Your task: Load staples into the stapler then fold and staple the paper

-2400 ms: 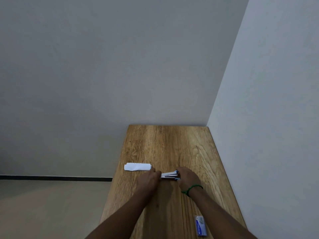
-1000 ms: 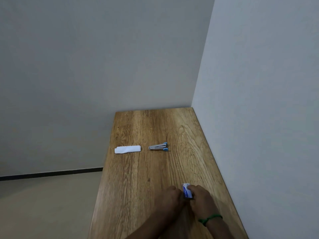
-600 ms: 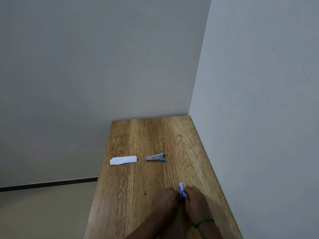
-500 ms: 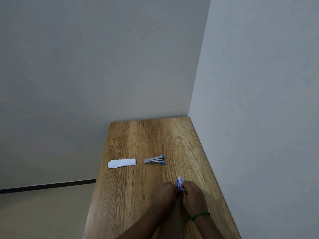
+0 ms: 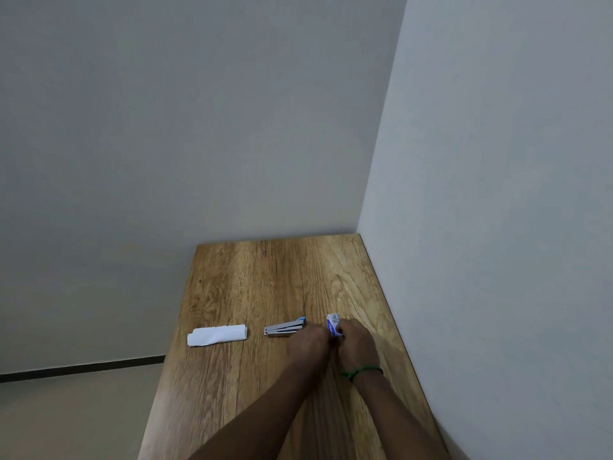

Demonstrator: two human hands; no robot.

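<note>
A small silver stapler (image 5: 284,327) with blue ends lies on the wooden table (image 5: 265,277), its jaws slightly apart. To its left rests a folded white paper (image 5: 217,335). Just right of the stapler, a small white and blue staple box (image 5: 332,323) pokes up between my two hands. My right hand (image 5: 356,343), with a green band at the wrist, grips the box. My left hand (image 5: 306,343) is pressed against it from the left, fingers curled on the box's lower end; the fingertips are hidden.
A white wall (image 5: 497,227) runs along the table's right edge and another stands behind its far edge. The table's left edge drops to a beige floor (image 5: 66,416).
Both hands left the stapler on the table, picked up the staple box near the front edge, and have carried it forward to just right of the stapler.
</note>
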